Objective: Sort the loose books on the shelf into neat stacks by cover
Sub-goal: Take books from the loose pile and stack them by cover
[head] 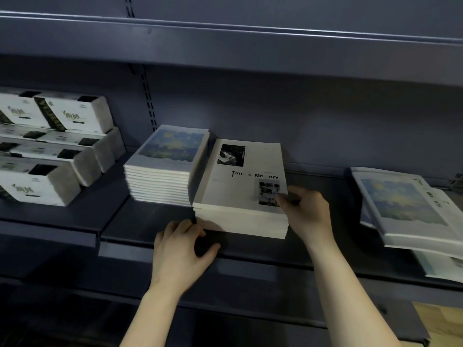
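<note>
A stack of white "Time & Memory" books [240, 194] sits mid-shelf. My right hand [307, 211] presses against its right front corner, thumb on the top cover. My left hand [181, 242] rests at the stack's lower left corner, fingers curled against the book edges. Directly left of it stands a neat stack of blue painted-cover books [166, 164]. At the right, a loose pile of mixed books [411, 211] lies askew, a blue painted cover on top and a "Time & Memory" cover peeking from beneath.
Packs of white tissue [50, 146] are stacked on the shelf at the left. The dark metal shelf [155, 221] has another shelf board [225, 43] overhead and a lower shelf beneath my arms. A slotted upright runs down the back panel.
</note>
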Tool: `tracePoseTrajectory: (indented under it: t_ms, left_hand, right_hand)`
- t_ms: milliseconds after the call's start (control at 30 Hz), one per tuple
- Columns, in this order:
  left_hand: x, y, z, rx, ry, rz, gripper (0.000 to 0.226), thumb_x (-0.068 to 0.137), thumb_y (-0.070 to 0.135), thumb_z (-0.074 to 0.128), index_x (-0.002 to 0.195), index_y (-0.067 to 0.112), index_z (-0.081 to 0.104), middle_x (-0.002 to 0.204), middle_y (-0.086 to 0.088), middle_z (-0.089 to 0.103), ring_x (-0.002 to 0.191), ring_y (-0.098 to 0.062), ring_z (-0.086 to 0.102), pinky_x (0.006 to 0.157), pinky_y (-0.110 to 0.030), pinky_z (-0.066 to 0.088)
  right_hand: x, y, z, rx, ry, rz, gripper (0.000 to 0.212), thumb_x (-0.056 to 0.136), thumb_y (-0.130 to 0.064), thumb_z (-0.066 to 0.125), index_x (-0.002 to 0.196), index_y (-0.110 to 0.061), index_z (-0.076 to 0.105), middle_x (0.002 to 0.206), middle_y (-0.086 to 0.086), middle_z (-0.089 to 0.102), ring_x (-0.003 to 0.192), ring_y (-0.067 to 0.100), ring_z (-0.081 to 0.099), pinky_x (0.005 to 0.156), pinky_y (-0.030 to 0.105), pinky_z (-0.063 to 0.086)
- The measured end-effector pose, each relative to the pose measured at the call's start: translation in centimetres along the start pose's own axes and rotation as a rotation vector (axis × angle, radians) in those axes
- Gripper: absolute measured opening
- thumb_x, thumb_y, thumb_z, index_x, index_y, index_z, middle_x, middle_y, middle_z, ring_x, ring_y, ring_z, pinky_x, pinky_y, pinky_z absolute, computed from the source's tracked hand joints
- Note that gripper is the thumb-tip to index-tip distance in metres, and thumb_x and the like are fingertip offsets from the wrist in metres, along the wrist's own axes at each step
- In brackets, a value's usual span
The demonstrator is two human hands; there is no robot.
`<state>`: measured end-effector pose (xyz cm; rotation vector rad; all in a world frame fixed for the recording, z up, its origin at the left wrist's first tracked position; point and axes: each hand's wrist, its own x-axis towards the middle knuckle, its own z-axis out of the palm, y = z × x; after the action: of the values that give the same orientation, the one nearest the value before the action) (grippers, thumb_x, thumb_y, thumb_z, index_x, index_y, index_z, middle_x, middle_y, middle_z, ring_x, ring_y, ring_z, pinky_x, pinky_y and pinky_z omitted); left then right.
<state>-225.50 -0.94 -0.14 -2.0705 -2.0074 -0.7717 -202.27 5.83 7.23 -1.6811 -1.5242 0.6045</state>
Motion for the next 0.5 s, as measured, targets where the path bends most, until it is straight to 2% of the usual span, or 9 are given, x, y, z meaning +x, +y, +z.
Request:
tracePoseTrajectory:
  t_ms: [100, 300, 333, 400, 433, 500]
  left_hand:
    - [-0.09, 0.07, 0.01, 0.017, -0.007, 0.013, 0.040, 0.073, 0.059, 0.050, 0.080, 0.023, 0.066, 0.081, 0.006, 0.058, 0.080, -0.023, 0.054, 0.061, -0.032, 0.037]
    - [-0.25, 0.28, -0.06, 0.048, -0.010, 0.023, 0.039, 0.075, 0.056, 0.048, 0.080, 0.023, 0.067, 0.081, 0.004, 0.058, 0.077, -0.023, 0.054, 0.060, -0.031, 0.036]
    - [-0.28, 0.33, -0.02, 0.056, -0.014, 0.027, 0.039, 0.076, 0.055, 0.048, 0.081, 0.022, 0.067, 0.082, 0.003, 0.058, 0.077, -0.024, 0.054, 0.060, -0.031, 0.037]
    - [-0.39, 0.38, 0.02, 0.061, -0.021, 0.028, 0.037, 0.077, 0.053, 0.050, 0.082, 0.021, 0.067, 0.082, 0.002, 0.059, 0.077, -0.025, 0.054, 0.060, -0.033, 0.040]
    - [-0.43, 0.41, 0.05, 0.060, -0.024, 0.024, 0.034, 0.078, 0.051, 0.054, 0.082, 0.020, 0.068, 0.083, 0.001, 0.059, 0.078, -0.026, 0.054, 0.060, -0.034, 0.041]
    - [-0.51, 0.55, 0.13, 0.056, -0.032, 0.011, 0.027, 0.078, 0.044, 0.066, 0.085, 0.018, 0.069, 0.084, -0.001, 0.059, 0.079, -0.027, 0.054, 0.061, -0.036, 0.042]
  right_hand:
    - [-0.09, 0.16, 0.10, -0.033, 0.015, -0.016, 0.032, 0.090, -0.027, 0.064, 0.122, -0.020, 0.065, 0.108, -0.002, 0.071, 0.085, 0.009, 0.059, 0.057, 0.011, 0.037]
    - [-0.07, 0.29, 0.51, -0.101, 0.037, -0.014, 0.033, 0.091, -0.032, 0.063, 0.121, -0.018, 0.065, 0.108, -0.001, 0.071, 0.080, 0.010, 0.058, 0.055, 0.013, 0.038]
    - [-0.12, 0.27, 0.51, -0.110, 0.039, -0.016, 0.032, 0.091, -0.032, 0.062, 0.119, -0.017, 0.066, 0.106, 0.000, 0.071, 0.080, 0.011, 0.059, 0.056, 0.016, 0.043]
    - [-0.42, 0.21, 0.52, -0.111, 0.048, -0.029, 0.028, 0.091, -0.033, 0.061, 0.109, -0.012, 0.067, 0.100, 0.004, 0.072, 0.082, 0.017, 0.065, 0.067, 0.033, 0.056]
    - [-0.60, 0.22, 0.53, -0.112, 0.052, -0.037, 0.028, 0.092, -0.034, 0.060, 0.105, -0.011, 0.067, 0.097, 0.006, 0.071, 0.083, 0.019, 0.066, 0.072, 0.040, 0.057]
    - [-0.91, 0.28, 0.34, -0.137, 0.050, -0.056, 0.028, 0.093, -0.037, 0.056, 0.108, -0.016, 0.067, 0.096, 0.003, 0.071, 0.081, 0.018, 0.065, 0.074, 0.040, 0.057]
